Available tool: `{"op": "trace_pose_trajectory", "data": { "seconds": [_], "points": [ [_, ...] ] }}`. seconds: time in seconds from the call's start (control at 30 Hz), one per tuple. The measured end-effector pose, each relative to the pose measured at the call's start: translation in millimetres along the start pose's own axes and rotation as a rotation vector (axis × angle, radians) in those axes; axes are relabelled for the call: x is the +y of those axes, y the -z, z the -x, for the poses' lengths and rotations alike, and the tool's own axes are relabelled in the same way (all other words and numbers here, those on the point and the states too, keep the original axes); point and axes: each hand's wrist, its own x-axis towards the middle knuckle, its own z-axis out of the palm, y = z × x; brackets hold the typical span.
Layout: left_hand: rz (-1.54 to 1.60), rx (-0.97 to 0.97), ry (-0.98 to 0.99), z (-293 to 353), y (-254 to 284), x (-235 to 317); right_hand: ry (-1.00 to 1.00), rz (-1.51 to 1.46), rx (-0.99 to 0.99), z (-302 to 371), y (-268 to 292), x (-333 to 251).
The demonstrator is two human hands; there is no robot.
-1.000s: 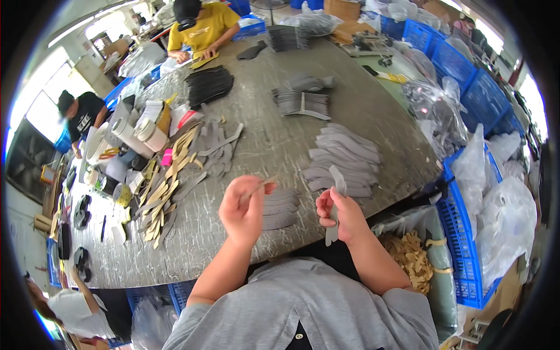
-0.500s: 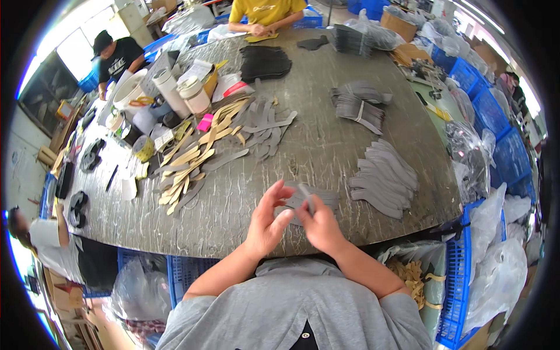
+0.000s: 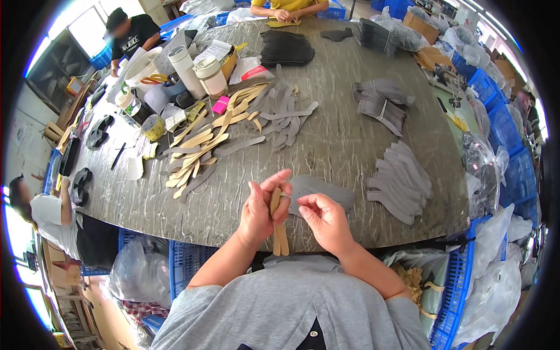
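Note:
My left hand (image 3: 261, 211) is closed round a couple of narrow tan strips (image 3: 280, 240) with rounded ends. Their lower ends hang toward my shirt, and a thin pale loop shows across the fingers. Just to the right, apart from it, my right hand (image 3: 326, 221) is raised with thumb and fingertips drawn together in a pinch; anything between them is too small to make out. Flat grey pieces (image 3: 335, 191) lie on the table partly behind the right hand. Farther right is a fanned stack of curved grey strips (image 3: 399, 182).
Loose tan and grey strips (image 3: 201, 153) spread left of centre, near cups, a white jar (image 3: 210, 76) and a pink block (image 3: 220, 105). A tied grey bundle (image 3: 382, 105) and a black stack (image 3: 286, 48) lie farther back. Blue crates (image 3: 458, 286) border the table; other people work around it.
My hands have moved apart. The left hand has turned, so the tan strips in it now show hanging down. The right hand has shifted right, and the view has swung slightly.

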Motion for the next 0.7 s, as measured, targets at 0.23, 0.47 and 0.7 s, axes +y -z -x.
{"op": "trace_pose_trajectory", "data": {
  "seconds": [0.23,0.47,0.7],
  "points": [
    [-1.047,-0.226,-0.259,4,-16,2,-0.178,-0.243,-0.109,-8,2,-22],
    [-1.522,-0.393,-0.482,3,-16,-2,-0.228,-0.081,-0.147,-6,13,-14],
    [-1.186,-0.394,-0.296,6,-21,-1,-0.279,-0.440,-0.145,-5,12,-7]
  ]
}}
